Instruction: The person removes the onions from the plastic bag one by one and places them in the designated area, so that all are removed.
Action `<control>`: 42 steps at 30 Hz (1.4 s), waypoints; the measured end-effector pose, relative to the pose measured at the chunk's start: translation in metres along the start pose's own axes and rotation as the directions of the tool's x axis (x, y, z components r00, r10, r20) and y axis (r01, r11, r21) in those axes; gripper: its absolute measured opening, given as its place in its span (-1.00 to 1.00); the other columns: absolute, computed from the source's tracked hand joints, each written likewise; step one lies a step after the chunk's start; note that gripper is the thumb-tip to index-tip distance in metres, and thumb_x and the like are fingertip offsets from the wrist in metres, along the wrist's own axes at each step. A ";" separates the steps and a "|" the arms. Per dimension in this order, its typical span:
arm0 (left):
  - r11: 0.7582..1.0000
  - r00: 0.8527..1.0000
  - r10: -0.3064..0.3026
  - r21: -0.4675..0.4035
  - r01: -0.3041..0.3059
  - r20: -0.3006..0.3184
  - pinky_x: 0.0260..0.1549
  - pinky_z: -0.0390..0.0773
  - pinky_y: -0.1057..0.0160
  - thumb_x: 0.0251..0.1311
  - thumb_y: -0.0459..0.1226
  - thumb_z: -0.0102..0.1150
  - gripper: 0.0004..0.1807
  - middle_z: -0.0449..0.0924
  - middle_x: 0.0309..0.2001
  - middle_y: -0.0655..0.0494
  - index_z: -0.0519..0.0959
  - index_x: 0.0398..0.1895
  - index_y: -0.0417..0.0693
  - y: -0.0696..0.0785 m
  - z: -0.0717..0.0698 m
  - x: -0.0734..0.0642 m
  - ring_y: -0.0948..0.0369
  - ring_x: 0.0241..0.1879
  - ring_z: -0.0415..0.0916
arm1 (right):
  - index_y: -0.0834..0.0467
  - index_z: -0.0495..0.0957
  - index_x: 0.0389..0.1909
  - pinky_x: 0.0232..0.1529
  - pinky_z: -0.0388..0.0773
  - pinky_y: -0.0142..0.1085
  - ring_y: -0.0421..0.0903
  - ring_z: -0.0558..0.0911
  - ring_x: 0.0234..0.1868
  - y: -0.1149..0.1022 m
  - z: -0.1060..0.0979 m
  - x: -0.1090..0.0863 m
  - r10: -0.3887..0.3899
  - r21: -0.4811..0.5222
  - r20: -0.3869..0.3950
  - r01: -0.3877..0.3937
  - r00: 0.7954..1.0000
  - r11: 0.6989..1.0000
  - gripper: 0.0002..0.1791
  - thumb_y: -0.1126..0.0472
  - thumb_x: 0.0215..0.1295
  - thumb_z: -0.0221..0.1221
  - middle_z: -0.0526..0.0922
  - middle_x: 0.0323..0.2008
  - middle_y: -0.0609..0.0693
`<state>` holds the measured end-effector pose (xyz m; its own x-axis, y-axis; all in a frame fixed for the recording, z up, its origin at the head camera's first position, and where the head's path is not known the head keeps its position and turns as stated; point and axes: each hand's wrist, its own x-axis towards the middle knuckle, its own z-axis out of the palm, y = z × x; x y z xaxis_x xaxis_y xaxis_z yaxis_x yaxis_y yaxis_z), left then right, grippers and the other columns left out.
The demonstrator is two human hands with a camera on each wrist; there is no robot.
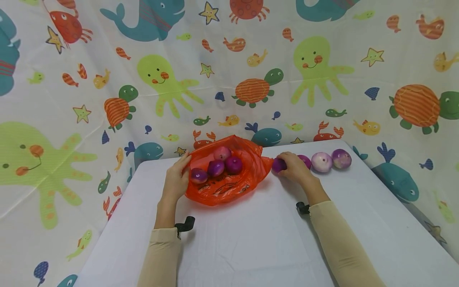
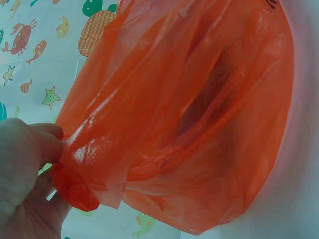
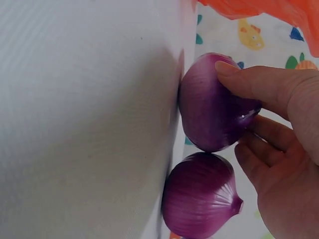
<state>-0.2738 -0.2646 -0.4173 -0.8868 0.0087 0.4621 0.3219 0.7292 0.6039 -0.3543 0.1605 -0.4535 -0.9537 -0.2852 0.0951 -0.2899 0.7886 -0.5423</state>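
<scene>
An orange-red plastic bag (image 1: 218, 191) lies on the table with its opening spread, and several purple onions (image 1: 216, 168) sit in it. My left hand (image 1: 177, 175) pinches the bag's left edge; in the left wrist view the thumb and fingers (image 2: 47, 137) hold the gathered plastic. To the right of the bag, my right hand (image 1: 295, 167) grips a purple onion (image 3: 212, 104) between thumb and fingers. That onion appears to touch the tabletop. Another purple onion (image 3: 202, 196) lies against it, partly behind the hand in the head view.
Two paler onions (image 1: 322, 162) continue the row to the right, near the back edge of the white table (image 1: 244, 247). Behind the table hangs a curtain (image 1: 222, 59) printed with sea animals. Each wrist carries a black camera mount (image 1: 185, 224).
</scene>
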 end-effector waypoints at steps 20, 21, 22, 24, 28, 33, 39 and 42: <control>1.000 1.000 -0.005 -0.012 0.006 0.009 0.43 0.40 -0.12 0.47 -0.50 0.07 -0.43 0.31 0.57 0.06 0.39 0.52 -0.10 0.001 0.000 0.001 -0.04 0.57 0.25 | 0.13 0.38 0.48 0.46 0.36 0.27 0.24 0.31 0.53 -0.012 -0.012 -0.002 -0.138 0.040 -0.210 0.150 0.968 0.988 -0.30 0.16 0.36 0.37 0.40 0.47 0.20; 1.000 1.000 -0.007 -0.012 0.007 0.009 0.44 0.39 -0.11 0.47 -0.49 0.07 -0.42 0.31 0.57 0.06 0.39 0.52 -0.09 0.001 0.000 0.000 -0.03 0.57 0.25 | 0.14 0.39 0.47 0.47 0.35 0.27 0.24 0.33 0.51 -0.014 -0.013 -0.002 -0.160 0.036 -0.241 0.173 0.957 0.984 -0.31 0.14 0.37 0.36 0.42 0.45 0.20; 1.000 1.000 -0.008 -0.011 0.008 0.010 0.44 0.39 -0.11 0.47 -0.49 0.07 -0.42 0.30 0.57 0.06 0.39 0.52 -0.08 0.001 0.000 0.000 -0.03 0.57 0.25 | 0.14 0.40 0.47 0.46 0.35 0.28 0.24 0.34 0.51 -0.016 -0.013 -0.002 -0.171 0.039 -0.267 0.188 0.948 0.981 -0.32 0.11 0.39 0.35 0.43 0.45 0.20; 1.000 1.000 -0.013 -0.010 0.013 0.010 0.44 0.40 -0.09 0.48 -0.49 0.07 -0.41 0.30 0.57 0.08 0.39 0.53 -0.04 0.002 -0.001 0.000 -0.01 0.57 0.25 | 0.14 0.41 0.46 0.46 0.36 0.28 0.24 0.36 0.50 -0.020 -0.014 -0.003 -0.198 0.035 -0.319 0.220 0.927 0.975 -0.34 0.06 0.40 0.34 0.44 0.44 0.21; 1.000 1.000 -0.020 -0.011 0.020 0.017 0.44 0.40 -0.09 0.48 -0.48 0.06 -0.42 0.29 0.58 0.08 0.38 0.53 -0.04 0.003 -0.001 0.000 -0.01 0.57 0.24 | 0.16 0.46 0.42 0.44 0.38 0.28 0.24 0.37 0.49 -0.029 -0.015 -0.004 -0.247 0.033 -0.415 0.286 0.876 0.958 -0.35 0.05 0.38 0.36 0.44 0.44 0.23; 1.000 0.999 -0.024 -0.011 0.025 0.023 0.45 0.39 -0.08 0.50 -0.45 0.05 -0.44 0.29 0.58 0.08 0.39 0.53 -0.07 0.004 -0.002 0.000 -0.01 0.57 0.24 | 0.17 0.49 0.39 0.43 0.42 0.26 0.23 0.39 0.49 -0.043 -0.016 -0.006 -0.307 0.006 -0.467 0.351 0.829 0.936 -0.36 0.09 0.35 0.39 0.44 0.44 0.23; 1.000 1.000 -0.020 -0.020 0.020 0.022 0.44 0.40 -0.10 0.48 -0.48 0.07 -0.42 0.30 0.58 0.07 0.39 0.53 -0.06 0.004 -0.002 0.000 -0.03 0.57 0.25 | 0.16 0.48 0.39 0.43 0.43 0.22 0.22 0.36 0.51 -0.057 -0.013 -0.008 -0.346 0.000 -0.451 0.388 0.823 0.922 -0.37 0.13 0.34 0.39 0.43 0.46 0.21; 0.999 1.000 -0.024 -0.022 0.024 0.020 0.43 0.41 -0.10 0.47 -0.49 0.08 -0.42 0.30 0.58 0.07 0.39 0.53 -0.05 0.005 -0.002 0.000 -0.02 0.57 0.25 | 0.16 0.48 0.39 0.44 0.42 0.22 0.22 0.35 0.53 -0.064 -0.010 -0.009 -0.359 0.015 -0.432 0.405 0.827 0.914 -0.39 0.16 0.36 0.38 0.40 0.48 0.19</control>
<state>-0.2712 -0.2628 -0.4133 -0.9008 0.0054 0.4343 0.3074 0.7142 0.6288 -0.3275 0.1183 -0.4111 -0.7194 -0.2839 0.6339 -0.6497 0.5977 -0.4696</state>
